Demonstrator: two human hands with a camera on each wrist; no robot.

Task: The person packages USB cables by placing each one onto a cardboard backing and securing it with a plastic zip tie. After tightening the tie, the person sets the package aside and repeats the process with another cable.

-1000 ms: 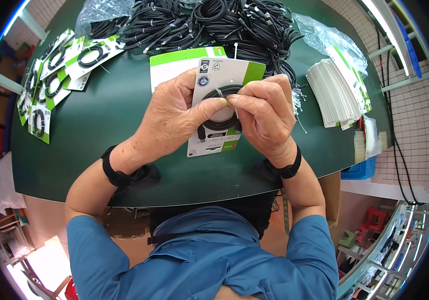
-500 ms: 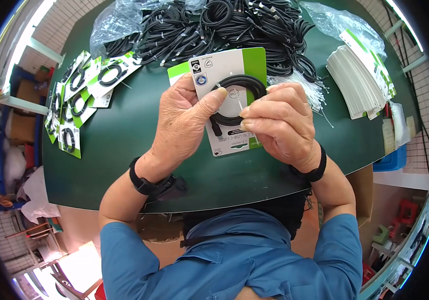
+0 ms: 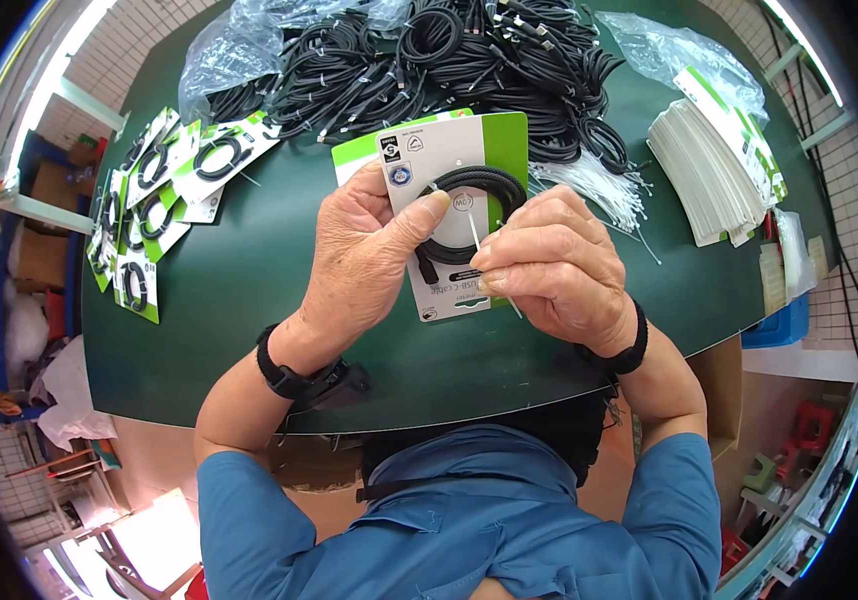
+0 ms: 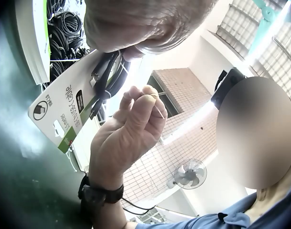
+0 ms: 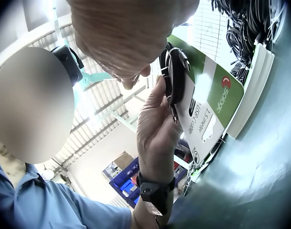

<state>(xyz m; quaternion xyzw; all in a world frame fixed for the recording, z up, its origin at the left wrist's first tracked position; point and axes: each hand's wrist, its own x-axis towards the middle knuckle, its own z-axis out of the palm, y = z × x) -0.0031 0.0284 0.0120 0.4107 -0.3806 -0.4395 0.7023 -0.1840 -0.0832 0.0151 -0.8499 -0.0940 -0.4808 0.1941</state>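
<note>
Between both thumbs, the cable (image 3: 484, 180) sits coiled on the card (image 3: 444, 145). The left hand (image 3: 364, 255) grips the card, thumb on the coil. The right hand (image 3: 559, 265) pinches the white tie (image 3: 473, 228). This looks like the tying step; next, the tie likely needs a firm, straight pull.

The head view is bright and even, bent hard by the fisheye lens, with a black rim far out from the fingers (image 3: 524, 235). Soft shadows fall on the green table (image 3: 249, 250) beneath the wrists. In the wrist views, white window glare burns behind the fingers. The left hand (image 4: 140, 24) and right hand (image 5: 126, 33) loom blurred overhead.
</note>
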